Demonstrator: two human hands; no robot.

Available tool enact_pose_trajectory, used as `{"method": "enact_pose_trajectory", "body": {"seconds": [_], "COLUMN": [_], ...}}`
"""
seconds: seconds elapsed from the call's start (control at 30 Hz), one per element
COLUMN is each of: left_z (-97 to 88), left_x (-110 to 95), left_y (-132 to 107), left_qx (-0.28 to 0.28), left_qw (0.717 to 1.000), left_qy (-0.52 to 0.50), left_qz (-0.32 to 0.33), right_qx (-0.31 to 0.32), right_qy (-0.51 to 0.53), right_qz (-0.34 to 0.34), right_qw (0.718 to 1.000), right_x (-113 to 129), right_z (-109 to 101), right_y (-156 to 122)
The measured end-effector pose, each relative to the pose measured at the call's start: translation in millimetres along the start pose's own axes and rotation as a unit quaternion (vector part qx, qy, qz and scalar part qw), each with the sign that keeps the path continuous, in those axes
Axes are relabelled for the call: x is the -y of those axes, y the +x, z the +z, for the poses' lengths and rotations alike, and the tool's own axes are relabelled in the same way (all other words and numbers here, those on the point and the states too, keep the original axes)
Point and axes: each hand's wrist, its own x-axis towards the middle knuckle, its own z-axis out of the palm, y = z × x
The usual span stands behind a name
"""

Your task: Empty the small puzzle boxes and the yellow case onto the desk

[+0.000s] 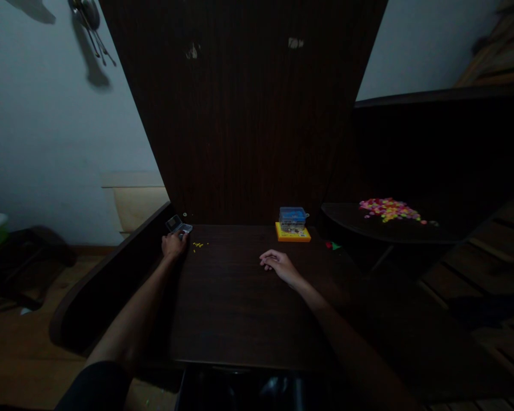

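Note:
At the far left of the tabletop sits a small clear plastic box (182,228) with its lid tipped back. My left hand (173,246) is at its front edge, fingers bent and gripping it; the fingertips are small and dark in this light. Several tiny yellow pieces (199,245) lie on the table just right of that hand. Over the middle of the table is my right hand (279,265), its fingers loosely curled and slightly apart, with nothing visible in them. Beyond it, a clear box with blue contents (293,215) stands on a yellow-orange box (292,233).
A heap of pink, red and yellow pieces (389,209) covers part of a rounded side shelf (342,218) at right. Small red and green items (334,245) lie below it. A raised side panel (111,274) bounds the dark table (240,308) at left; a tall panel (248,125) rises behind.

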Motion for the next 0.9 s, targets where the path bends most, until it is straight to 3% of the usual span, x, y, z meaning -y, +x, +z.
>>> {"method": "enact_pose_trajectory", "body": {"seconds": [0.37, 0.6, 0.9], "left_z": [-8.7, -16.3, -23.4], "left_x": [-15.1, -11.6, -6.2], "left_y": [-6.9, -4.8, -2.7], "left_qx": [0.023, 0.041, 0.021], "left_qw": [0.998, 0.997, 0.998], "left_qy": [0.049, 0.057, 0.051], "left_qz": [-0.034, -0.029, -0.007], "right_qx": [0.003, 0.006, 0.010], "right_qy": [-0.005, -0.018, -0.044], "right_qz": [0.004, 0.000, -0.008], "right_qw": [1.000, 1.000, 0.999], "right_x": [-1.7, -2.0, -5.5], "right_z": [0.3, -0.1, -1.2], "right_y": [1.2, 0.9, 1.4]}}
